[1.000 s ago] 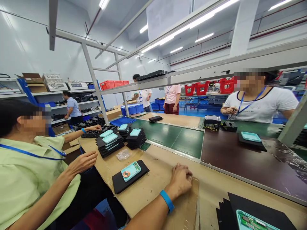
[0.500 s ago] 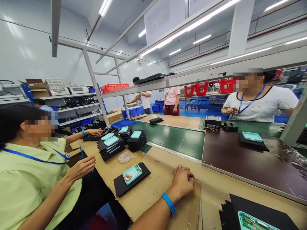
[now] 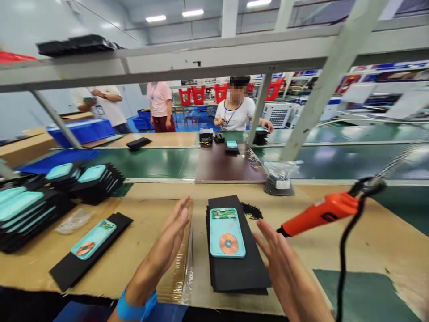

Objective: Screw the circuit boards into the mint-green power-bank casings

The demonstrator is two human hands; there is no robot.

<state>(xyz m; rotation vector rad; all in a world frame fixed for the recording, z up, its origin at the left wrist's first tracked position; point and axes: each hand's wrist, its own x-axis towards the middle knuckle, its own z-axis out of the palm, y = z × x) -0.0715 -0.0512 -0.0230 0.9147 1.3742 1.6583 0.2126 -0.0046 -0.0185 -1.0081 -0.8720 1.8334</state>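
A turquoise plastic casing (image 3: 217,239) with a green circuit board and a copper coil lies on a stack of black foam sheets (image 3: 237,275) in front of me. To the left of the stack, my left hand (image 3: 170,235), with a blue wristband, is held open, fingers stretched out, touching nothing. My right hand (image 3: 281,259) is open at the stack's right edge, fingers spread; whether it touches the sheets I cannot tell. Just beyond its fingertips are small black screws (image 3: 252,210) in a pile and an orange electric screwdriver (image 3: 318,214) hanging from a coiled cable.
Another turquoise casing (image 3: 109,230) lies on black sheets at left. Further left are stacked sheets with casings (image 3: 25,205). A plastic bag (image 3: 279,179) stands behind the screws. A metal rack post (image 3: 321,80) rises at right. A co-worker (image 3: 234,109) sits across the table.
My view has swung right. Both hands are now in sight beside the stack with the casing; earlier just one hand rested on the cardboard. The orange screwdriver has come into view.
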